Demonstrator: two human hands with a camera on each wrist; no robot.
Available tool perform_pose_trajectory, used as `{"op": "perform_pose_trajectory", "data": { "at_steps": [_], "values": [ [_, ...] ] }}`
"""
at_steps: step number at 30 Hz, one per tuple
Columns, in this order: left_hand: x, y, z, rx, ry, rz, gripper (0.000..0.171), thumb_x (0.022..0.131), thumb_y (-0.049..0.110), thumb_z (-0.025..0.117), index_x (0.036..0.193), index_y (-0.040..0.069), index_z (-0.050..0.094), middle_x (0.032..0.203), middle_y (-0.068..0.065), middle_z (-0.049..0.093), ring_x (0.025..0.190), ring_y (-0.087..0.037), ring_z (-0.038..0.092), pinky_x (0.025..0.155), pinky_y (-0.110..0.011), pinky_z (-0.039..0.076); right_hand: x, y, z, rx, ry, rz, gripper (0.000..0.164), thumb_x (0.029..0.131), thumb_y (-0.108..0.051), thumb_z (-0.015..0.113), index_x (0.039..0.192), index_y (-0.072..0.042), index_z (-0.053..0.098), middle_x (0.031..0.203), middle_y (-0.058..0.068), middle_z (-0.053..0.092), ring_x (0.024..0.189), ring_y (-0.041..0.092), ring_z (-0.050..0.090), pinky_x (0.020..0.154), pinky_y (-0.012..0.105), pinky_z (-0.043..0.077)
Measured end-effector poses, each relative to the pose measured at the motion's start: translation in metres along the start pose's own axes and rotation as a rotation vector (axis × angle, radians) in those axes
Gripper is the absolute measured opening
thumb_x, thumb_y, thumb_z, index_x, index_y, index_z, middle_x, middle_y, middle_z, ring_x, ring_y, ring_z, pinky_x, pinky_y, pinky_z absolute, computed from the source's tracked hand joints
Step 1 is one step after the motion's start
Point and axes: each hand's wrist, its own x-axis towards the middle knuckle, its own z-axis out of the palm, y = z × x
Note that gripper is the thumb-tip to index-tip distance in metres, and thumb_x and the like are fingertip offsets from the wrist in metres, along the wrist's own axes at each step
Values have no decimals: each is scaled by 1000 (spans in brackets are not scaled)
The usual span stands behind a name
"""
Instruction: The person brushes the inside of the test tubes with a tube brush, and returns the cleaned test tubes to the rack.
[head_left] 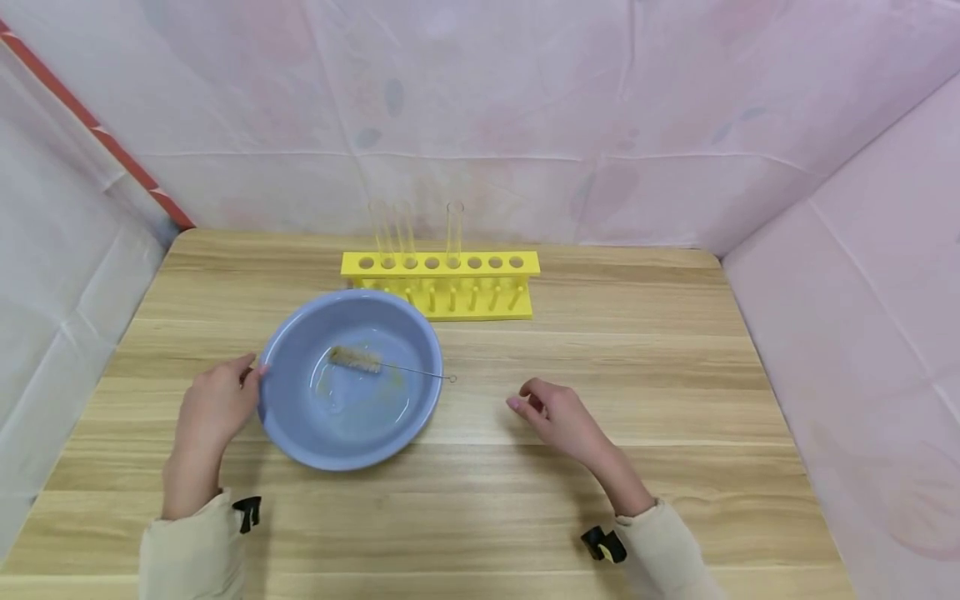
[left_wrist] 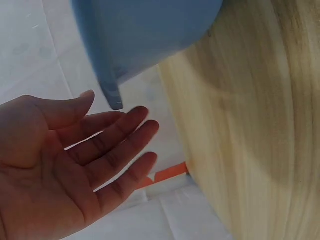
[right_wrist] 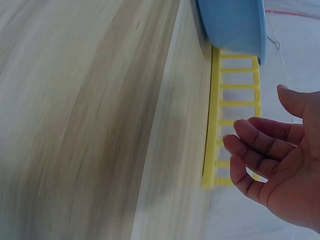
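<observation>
One basin (head_left: 292, 417) sits left of centre on the table (head_left: 675, 400), water in its bottom. One brush (head_left: 356, 359) lies in it, the bristle head on the basin floor and the single wire handle running over the right rim, its looped end just outside. Behind stands one yellow rack (head_left: 480, 262) with eight holes in its top. The basin covers part of its lower left end, so the pegs cannot all be counted. Three glass tubes (head_left: 454, 229) stand upright in the rack, in the second, third and fifth holes from the left.

Two hands are in view. The left hand (head_left: 213, 404) is at the basin's left rim, thumb and four fingers parted and lightly bent; its fingertips come right up to the rim, but whether they touch it cannot be told. It has hold of nothing. The right hand (head_left: 558, 421) hangs above the table, right of the basin and well apart from it. Its four fingers curve loosely, the thumb stands off from them, and the palm is bare. Two pale sleeves (head_left: 193, 550) cover the forearms, with a black clip (head_left: 247, 514) beside each.
</observation>
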Motion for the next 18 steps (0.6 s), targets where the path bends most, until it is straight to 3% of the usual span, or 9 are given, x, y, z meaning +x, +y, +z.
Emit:
{"op": "perform_pose_trajectory", "data": {
  "at_steps": [12,18],
  "values": [
    [3,-1,7,-12,67,40,28,88,4,51,109,-14,57,92,-32,60,85,-51,54,69,-57,42,23,-28,15,122,-50,-93,27,93,-27,54,100,-2,61,71,-2,56,64,10,50,54,23,44],
    [1,4,13,-10,42,52,25,87,3,54,104,-15,59,86,-30,61,77,-45,57,65,-53,44,29,-35,22,167,-39,-107,24,93,-26,53,96,-3,62,68,-3,55,62,12,51,52,24,44]
  ]
}}
